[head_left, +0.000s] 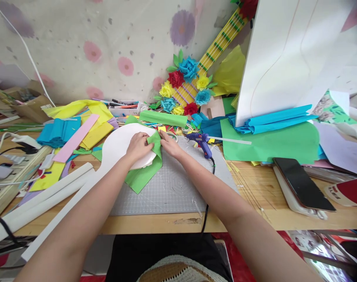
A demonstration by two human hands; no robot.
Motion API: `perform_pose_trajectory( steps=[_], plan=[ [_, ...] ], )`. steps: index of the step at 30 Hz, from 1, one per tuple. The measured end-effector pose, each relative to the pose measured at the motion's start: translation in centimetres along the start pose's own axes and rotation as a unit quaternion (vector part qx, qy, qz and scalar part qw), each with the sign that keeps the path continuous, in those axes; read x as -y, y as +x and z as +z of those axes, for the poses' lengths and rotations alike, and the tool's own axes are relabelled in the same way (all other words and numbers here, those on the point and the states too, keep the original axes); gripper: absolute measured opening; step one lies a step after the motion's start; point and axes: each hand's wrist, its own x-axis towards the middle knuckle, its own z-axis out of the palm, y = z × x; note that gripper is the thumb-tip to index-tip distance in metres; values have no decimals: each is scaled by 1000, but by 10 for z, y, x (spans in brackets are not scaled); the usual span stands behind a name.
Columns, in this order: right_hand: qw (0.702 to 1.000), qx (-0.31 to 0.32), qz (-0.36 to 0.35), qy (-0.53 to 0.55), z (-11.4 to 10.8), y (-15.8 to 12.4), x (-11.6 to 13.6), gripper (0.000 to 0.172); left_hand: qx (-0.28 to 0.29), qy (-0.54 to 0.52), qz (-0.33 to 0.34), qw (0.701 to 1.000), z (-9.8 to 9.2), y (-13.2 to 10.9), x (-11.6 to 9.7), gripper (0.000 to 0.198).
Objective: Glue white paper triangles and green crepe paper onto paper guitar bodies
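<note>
A white guitar-shaped board lies slanted across the grey cutting mat. A sheet of green crepe paper runs under its rounded end, with one part folded up over the edge. My left hand rests on the board, its fingers bent and closed on the folded-up green paper. On the other side of that fold, my right hand grips the outer edge of the same paper. Right of my hands, a purple hot glue gun with a clear glue stick lies on the mat.
The cutting mat covers the table's middle. A flower-trimmed yellow paper guitar leans at the back. A tall white board stands at right, near a phone. Rolled white paper and a power strip lie left.
</note>
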Motion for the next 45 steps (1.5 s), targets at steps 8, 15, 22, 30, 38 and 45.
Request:
perform_pose_trajectory(
  steps=[8, 15, 22, 30, 38, 45],
  plan=[
    [999, 30, 3, -25, -6, 13, 5, 74, -9, 1, 5, 1000, 0, -2, -1, 19],
    [998, 47, -21, -23, -13, 15, 13, 75, -7, 7, 11, 1000, 0, -2, -2, 21],
    [983, 61, -13, -174, -10, 8, 26, 72, 10, 26, 18, 999, -2, 0, -5, 24],
    [994, -94, -7, -46, -11, -15, 10, 64, -7, -2, -8, 1000, -1, -2, -2, 23],
    [999, -29, 32, 18, 20, -40, 17, 80, -6, -8, -16, 1000, -2, -1, -1, 22],
    [1000, -10, 1, -21, 1, -52, 25, 79, -10, -21, -38, 999, -6, -2, -5, 27]
  ],
)
